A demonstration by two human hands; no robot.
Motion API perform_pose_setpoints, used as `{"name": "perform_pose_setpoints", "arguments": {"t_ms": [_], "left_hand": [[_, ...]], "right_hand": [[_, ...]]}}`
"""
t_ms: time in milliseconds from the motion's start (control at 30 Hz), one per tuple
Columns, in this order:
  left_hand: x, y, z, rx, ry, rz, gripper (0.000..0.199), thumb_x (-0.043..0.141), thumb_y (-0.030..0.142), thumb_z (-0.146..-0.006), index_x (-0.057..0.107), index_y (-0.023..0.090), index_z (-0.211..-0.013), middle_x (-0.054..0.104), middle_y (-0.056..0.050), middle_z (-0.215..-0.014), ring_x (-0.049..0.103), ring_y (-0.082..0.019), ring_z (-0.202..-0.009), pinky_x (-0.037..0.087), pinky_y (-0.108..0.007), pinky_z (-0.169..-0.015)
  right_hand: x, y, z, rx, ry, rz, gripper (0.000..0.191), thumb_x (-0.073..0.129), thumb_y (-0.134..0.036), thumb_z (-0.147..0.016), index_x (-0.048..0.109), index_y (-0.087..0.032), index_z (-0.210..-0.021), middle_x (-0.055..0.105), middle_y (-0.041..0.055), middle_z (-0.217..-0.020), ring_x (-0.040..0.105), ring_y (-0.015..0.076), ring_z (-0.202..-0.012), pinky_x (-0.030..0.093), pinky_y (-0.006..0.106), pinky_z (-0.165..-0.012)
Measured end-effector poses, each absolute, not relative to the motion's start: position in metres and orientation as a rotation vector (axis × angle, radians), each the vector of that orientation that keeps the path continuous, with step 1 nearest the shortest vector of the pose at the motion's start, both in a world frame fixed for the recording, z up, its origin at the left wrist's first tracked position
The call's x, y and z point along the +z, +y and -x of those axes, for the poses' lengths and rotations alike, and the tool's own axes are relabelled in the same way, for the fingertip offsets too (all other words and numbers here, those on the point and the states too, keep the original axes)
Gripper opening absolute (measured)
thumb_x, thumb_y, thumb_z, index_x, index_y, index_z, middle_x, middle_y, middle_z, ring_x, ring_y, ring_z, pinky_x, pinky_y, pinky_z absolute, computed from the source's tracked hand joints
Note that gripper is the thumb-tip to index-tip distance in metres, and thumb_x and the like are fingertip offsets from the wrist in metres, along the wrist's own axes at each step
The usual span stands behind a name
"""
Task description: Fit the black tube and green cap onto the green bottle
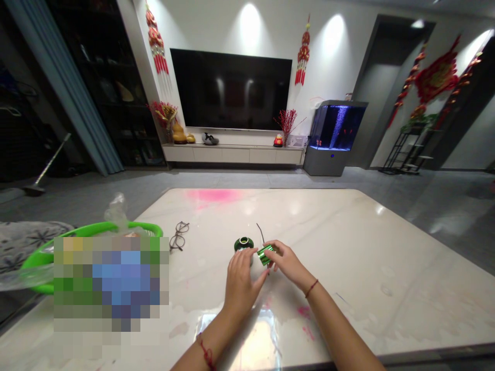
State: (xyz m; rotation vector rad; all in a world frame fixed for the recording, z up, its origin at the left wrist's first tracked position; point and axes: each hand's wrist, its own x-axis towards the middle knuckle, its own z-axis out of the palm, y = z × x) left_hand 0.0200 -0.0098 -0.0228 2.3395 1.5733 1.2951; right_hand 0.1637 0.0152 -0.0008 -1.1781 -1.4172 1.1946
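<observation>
Shiny green ribbed piece [263, 255] above the pale marbled worktop [348, 252], held between the fingers of the right hand [286, 262]; a thin dark strand [260, 230] shows beyond it. The left hand [242, 275] is curved, its fingertips near the piece and overlapping a dark green round pot [238, 246] with a pale-rimmed mouth; whether it grips the pot I cannot tell. Eyeglasses [178, 241] lie farther left, near a bright green basket [157, 230] whose contents are partly pixelated. Each wrist wears a red string bracelet [311, 288].
</observation>
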Motion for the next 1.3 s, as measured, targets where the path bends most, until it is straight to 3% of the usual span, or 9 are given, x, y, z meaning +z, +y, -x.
{"name": "perform_pose_setpoints", "arguments": {"t_ms": [133, 400, 633, 800, 1033, 1300], "left_hand": [[-0.018, -0.008, -0.018, 1.314, 1.611, -2.283, 0.033, 0.057, 0.035, -0.074, 0.053, 0.022, -0.103, 0.062, -0.006, -0.099, 0.055, -0.022, -0.095, 0.04, -0.039, -0.088], [-0.011, -0.007, -0.014, 1.345, 1.573, -2.291, 0.028, 0.058, 0.035, -0.073, 0.057, 0.023, -0.099, 0.063, -0.005, -0.098, 0.056, -0.022, -0.095, 0.04, -0.038, -0.087], [-0.007, -0.008, -0.011, 1.364, 1.552, -2.305, 0.03, 0.057, 0.031, -0.075, 0.055, 0.022, -0.104, 0.062, -0.005, -0.1, 0.055, -0.021, -0.095, 0.042, -0.038, -0.084], [-0.008, -0.005, -0.009, 1.334, 1.521, -2.356, 0.032, 0.058, 0.026, -0.075, 0.054, 0.023, -0.106, 0.061, -0.004, -0.103, 0.053, -0.021, -0.097, 0.042, -0.039, -0.085], [-0.012, -0.001, -0.009, 1.267, 1.473, -2.44, 0.035, 0.055, 0.024, -0.077, 0.051, 0.023, -0.111, 0.059, -0.005, -0.104, 0.053, -0.02, -0.097, 0.042, -0.04, -0.085], [-0.015, -0.003, -0.009, 1.226, 1.409, -2.5, 0.036, 0.053, 0.026, -0.079, 0.049, 0.023, -0.115, 0.058, -0.007, -0.105, 0.052, -0.021, -0.099, 0.042, -0.041, -0.086]], "right_hand": [[0.001, 0.016, -0.16, 1.27, -1.376, 1.135, 0.029, 0.055, -0.035, -0.07, 0.055, -0.016, -0.092, 0.053, -0.002, -0.067, 0.051, 0.0092, -0.052, 0.04, 0.022, -0.046], [0.003, 0.016, -0.157, 1.324, -1.331, 1.129, 0.031, 0.056, -0.037, -0.069, 0.055, -0.017, -0.092, 0.056, 0.0003, -0.074, 0.055, 0.0116, -0.06, 0.043, 0.023, -0.049], [-0.003, 0.021, -0.159, 1.206, -1.317, 1.142, 0.037, 0.062, -0.041, -0.066, 0.057, -0.017, -0.094, 0.06, 0.0062, -0.093, 0.058, 0.0164, -0.076, 0.047, 0.027, -0.059], [-0.003, 0.021, -0.17, 1.137, -1.457, 1.115, 0.033, 0.061, -0.033, -0.069, 0.057, -0.019, -0.098, 0.061, 0.0068, -0.102, 0.058, 0.0178, -0.088, 0.047, 0.032, -0.076], [-0.001, 0.009, -0.172, 0.717, -1.825, 1.136, 0.038, 0.059, -0.016, -0.066, 0.056, -0.022, -0.103, 0.058, 0.0044, -0.105, 0.054, 0.0175, -0.097, 0.042, 0.035, -0.087], [-0.007, 0.001, -0.172, 0.347, -1.981, 1.169, 0.036, 0.058, -0.014, -0.069, 0.053, -0.022, -0.104, 0.06, 0.0046, -0.099, 0.054, 0.0197, -0.094, 0.042, 0.037, -0.086]]}}
